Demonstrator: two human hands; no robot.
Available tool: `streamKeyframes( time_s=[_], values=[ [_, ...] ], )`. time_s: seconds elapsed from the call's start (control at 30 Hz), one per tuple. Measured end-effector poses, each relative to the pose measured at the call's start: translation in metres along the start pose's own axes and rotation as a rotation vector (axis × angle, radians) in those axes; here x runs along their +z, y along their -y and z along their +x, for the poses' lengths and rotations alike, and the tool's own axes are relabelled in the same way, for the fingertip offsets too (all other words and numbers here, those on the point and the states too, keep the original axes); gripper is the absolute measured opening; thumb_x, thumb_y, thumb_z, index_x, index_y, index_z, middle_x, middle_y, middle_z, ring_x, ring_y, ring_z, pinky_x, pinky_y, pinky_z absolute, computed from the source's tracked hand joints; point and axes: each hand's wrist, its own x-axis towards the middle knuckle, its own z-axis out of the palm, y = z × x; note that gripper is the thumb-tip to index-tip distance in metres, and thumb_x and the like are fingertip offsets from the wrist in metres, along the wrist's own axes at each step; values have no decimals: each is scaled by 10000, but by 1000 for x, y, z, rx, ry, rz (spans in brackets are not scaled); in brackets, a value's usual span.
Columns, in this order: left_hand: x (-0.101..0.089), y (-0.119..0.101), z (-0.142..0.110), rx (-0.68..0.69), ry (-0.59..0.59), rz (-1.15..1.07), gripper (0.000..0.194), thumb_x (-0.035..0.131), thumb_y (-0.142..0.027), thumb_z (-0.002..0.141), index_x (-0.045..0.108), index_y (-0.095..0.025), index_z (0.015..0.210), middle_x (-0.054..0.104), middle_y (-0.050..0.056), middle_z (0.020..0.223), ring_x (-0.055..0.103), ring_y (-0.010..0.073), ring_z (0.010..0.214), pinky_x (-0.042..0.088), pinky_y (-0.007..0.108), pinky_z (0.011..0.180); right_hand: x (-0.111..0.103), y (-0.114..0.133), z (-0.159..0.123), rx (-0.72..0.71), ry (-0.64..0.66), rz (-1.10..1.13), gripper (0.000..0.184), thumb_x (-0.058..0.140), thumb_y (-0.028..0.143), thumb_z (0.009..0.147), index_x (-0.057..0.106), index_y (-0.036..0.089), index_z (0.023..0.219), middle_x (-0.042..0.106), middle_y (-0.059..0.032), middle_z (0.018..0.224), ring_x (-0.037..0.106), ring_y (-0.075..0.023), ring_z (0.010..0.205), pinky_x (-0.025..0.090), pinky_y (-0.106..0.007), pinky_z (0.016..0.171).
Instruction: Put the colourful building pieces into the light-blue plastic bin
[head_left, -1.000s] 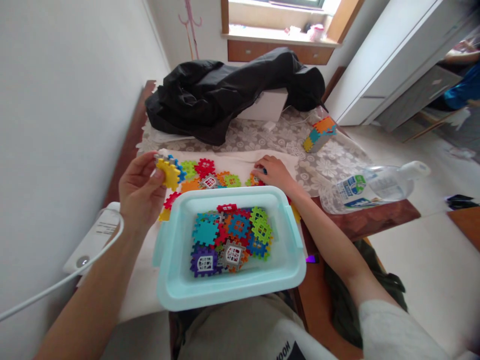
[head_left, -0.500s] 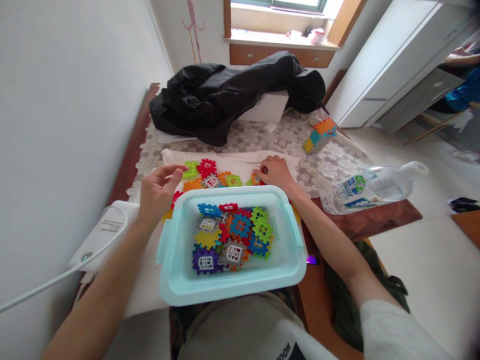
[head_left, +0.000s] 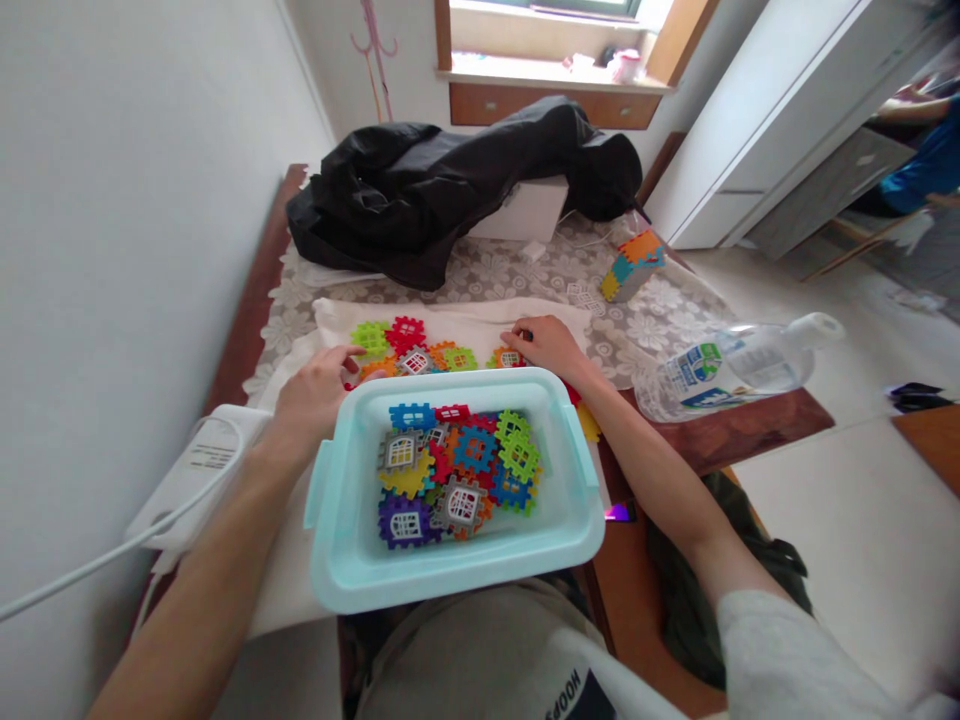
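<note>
A light blue plastic bin (head_left: 341, 575) rests on my lap and holds several coloured interlocking tiles (head_left: 457, 465). Behind it, more loose tiles (head_left: 409, 345) lie on a white cloth (head_left: 465, 322). My left hand (head_left: 315, 395) is down at the left end of that pile, fingers curled with a red tile showing under the thumb. At the pile's right end, my right hand (head_left: 551, 345) pinches an orange tile with a white window (head_left: 510, 357).
A black jacket (head_left: 450, 180) is draped over a white box (head_left: 529, 210) at the back of the table. An assembled tile cube (head_left: 630, 265) stands to the right, a clear bottle (head_left: 735, 370) lies at the table's edge, and a white corded device (head_left: 199, 465) sits on the left.
My left hand held yellow, blue and grey tiles, let them go into the bin, then reached down to the pile on the cloth. My right hand stayed at the orange tile.
</note>
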Motion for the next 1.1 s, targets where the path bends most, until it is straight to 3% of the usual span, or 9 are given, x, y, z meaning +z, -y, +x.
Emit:
streamKeyframes(
  time_s=[0.1,0.2,0.3,0.47,0.57,0.73,0.83,0.93,1.1],
  values=[
    [-1,-1,0,-11,21,-38,504,704,-534,1053,797,-193,1412,884,172,1184,803,351,974,573,436,847,0,-10,5,31,-128,107,559,660,541,1151,677,232,685,726,-44,746,609,-224,742,400,-368,736],
    [-1,1,2,3,-1,-102,541,734,-494,955,809,-197,1401,889,198,1260,833,397,1062,635,492,971,-2,-16,9,87,-299,279,686,611,682,1154,504,259,624,522,6,634,477,-190,668,339,-369,701],
    [0,4,4,57,33,-148,661,744,-431,831,811,-179,1439,869,219,1397,837,434,1158,649,539,1120,-2,-15,10,116,-386,405,782,490,865,1137,422,278,625,416,20,623,413,-182,656,308,-375,687],
    [1,6,4,40,62,-143,667,743,-446,795,827,-189,1406,868,213,1408,838,447,1141,657,571,1124,2,-5,6,73,-379,423,863,412,1033,1047,357,284,622,395,19,629,381,-176,654,289,-383,687],
    [0,7,5,29,28,-168,577,740,-431,785,833,-206,1308,856,197,1382,827,418,1090,683,541,1034,3,-3,5,97,-370,467,888,410,1054,1041,464,278,614,455,8,609,436,-184,637,338,-376,670],
    [-3,13,8,63,-3,-211,499,761,-466,824,820,-225,1256,814,205,1387,781,448,1265,657,621,1170,-3,0,8,204,-466,830,911,472,1069,1037,487,281,581,462,7,554,473,-168,551,409,-336,569],
    [-2,12,7,99,10,-191,542,730,-521,905,813,-198,1332,800,228,1455,762,455,1369,618,645,1256,-15,19,4,66,-567,1110,912,555,1080,999,454,277,578,452,14,563,469,-156,552,411,-318,542],
    [4,7,4,105,38,-145,578,684,-533,980,808,-177,1418,806,224,1503,761,448,1415,596,628,1297,-30,49,-12,-159,-614,1240,890,661,1010,1016,503,271,545,447,4,576,478,-177,607,427,-341,595],
    [12,-5,-4,134,-12,-80,559,612,-341,1075,750,-107,1563,786,236,1560,706,412,1488,533,586,1365,-47,77,-45,-375,-384,1133,711,750,746,1135,724,259,618,590,-31,681,541,-201,679,406,-375,648]
  ],
)
